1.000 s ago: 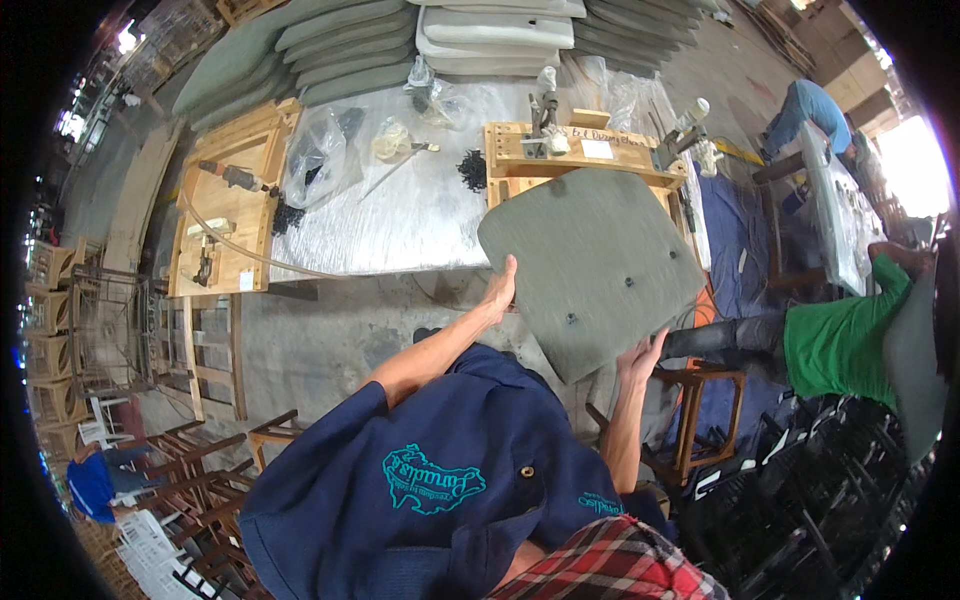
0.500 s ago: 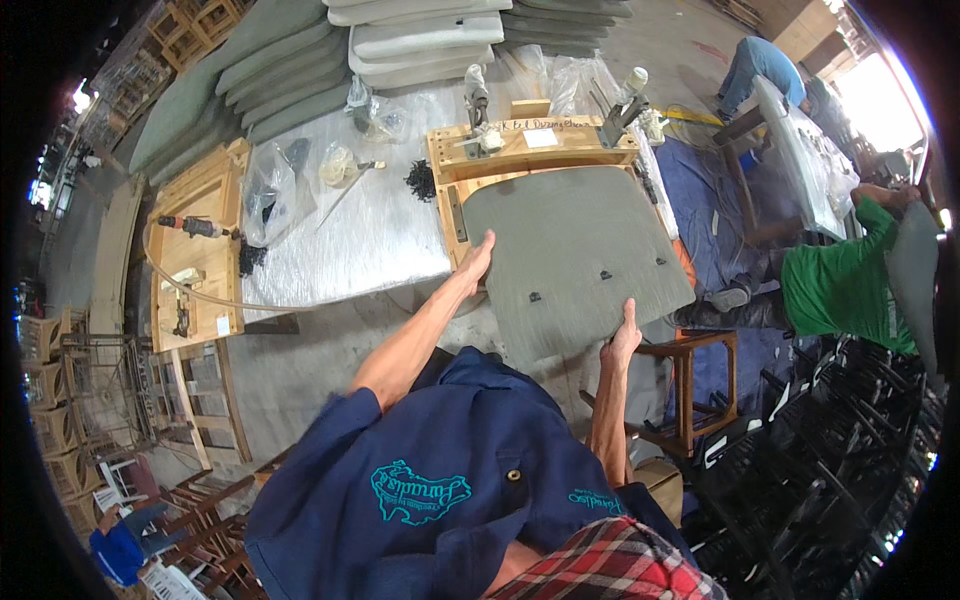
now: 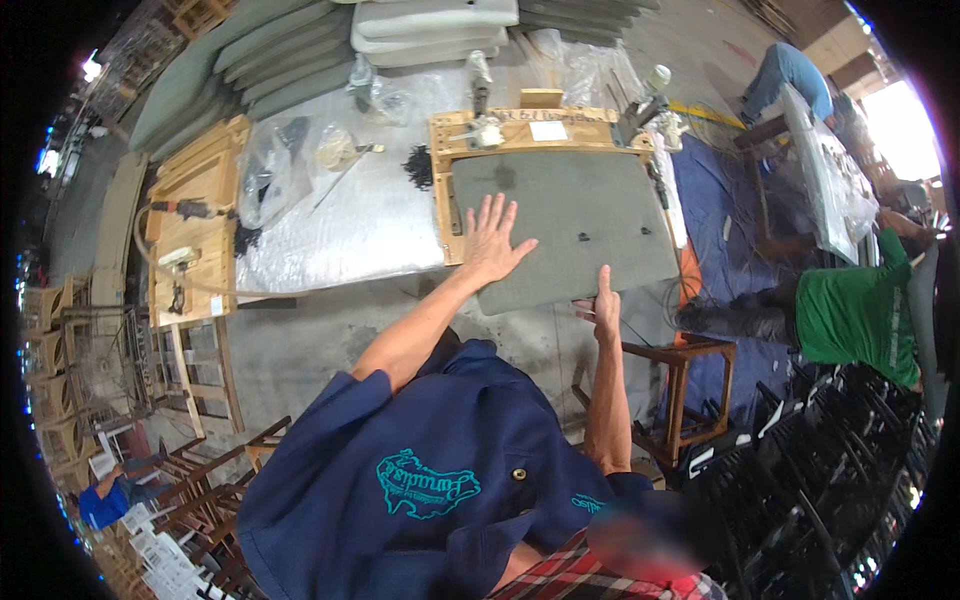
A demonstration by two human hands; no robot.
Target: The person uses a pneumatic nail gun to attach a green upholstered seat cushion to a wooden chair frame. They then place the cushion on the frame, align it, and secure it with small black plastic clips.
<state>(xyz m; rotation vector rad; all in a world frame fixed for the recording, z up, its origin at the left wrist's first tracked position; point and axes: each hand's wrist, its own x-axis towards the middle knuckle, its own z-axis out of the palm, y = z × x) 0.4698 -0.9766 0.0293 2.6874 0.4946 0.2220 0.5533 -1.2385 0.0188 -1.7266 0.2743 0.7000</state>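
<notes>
On the wooden frame (image 3: 520,128) at the workbench's (image 3: 340,235) right end, a grey upholstered panel (image 3: 570,225) is laid flat, its near edge overhanging. The left hand (image 3: 493,243) is pressed open, fingers spread, on its left part. Its near edge is gripped by the right hand (image 3: 604,309), thumb on top.

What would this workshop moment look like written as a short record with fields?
Left hand: left hand flat, fingers spread, on the grey panel
Right hand: right hand gripping the panel's near edge
Panel: lies over a wooden frame on the silver-covered table
Nearby: clear plastic bags; wooden stool; person in green shirt
</notes>
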